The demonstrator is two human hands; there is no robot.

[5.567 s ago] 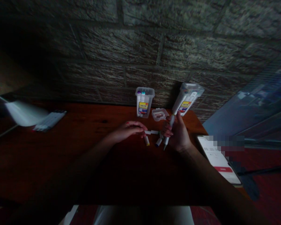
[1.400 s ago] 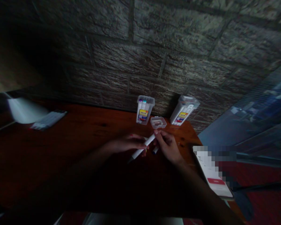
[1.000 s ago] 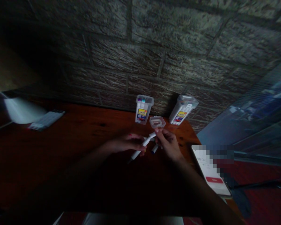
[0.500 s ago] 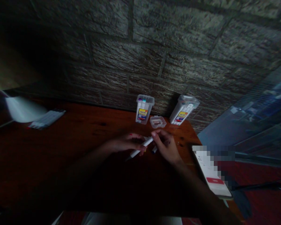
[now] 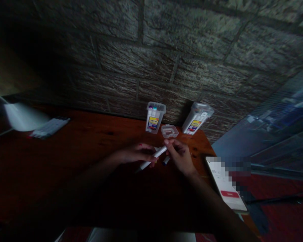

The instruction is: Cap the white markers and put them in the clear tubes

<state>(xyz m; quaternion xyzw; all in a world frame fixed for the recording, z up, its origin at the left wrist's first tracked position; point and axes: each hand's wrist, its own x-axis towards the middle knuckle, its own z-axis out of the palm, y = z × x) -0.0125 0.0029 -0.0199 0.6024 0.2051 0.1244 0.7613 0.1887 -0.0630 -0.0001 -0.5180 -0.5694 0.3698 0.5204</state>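
Observation:
A white marker (image 5: 146, 164) slants between my hands over the dark wooden table, its lower left end fading into shadow. My left hand (image 5: 138, 154) is closed round its middle. At its upper right end, my right hand (image 5: 181, 158) pinches it between thumb and fingers. Whether that end is a separate cap, I cannot tell. Below the right fingers shows a second white marker (image 5: 166, 160) with a dark end; whether it is held or lies on the table is unclear. Another pale piece and a bit of yellow show by my left fingers, partly hidden.
An open clear box (image 5: 155, 116) with a few markers stands by the stone wall. Beside it lies its clear lid (image 5: 169, 131). A second box of markers (image 5: 197, 119) is farther right. More pens (image 5: 50, 127) lie at left near a white lamp-like object (image 5: 25, 117); a tablet (image 5: 226, 183) rests at right.
My right hand has moved slightly right at the marker's upper end, and more of the marker's white body shows between my hands. My left hand keeps its hold almost unmoved.

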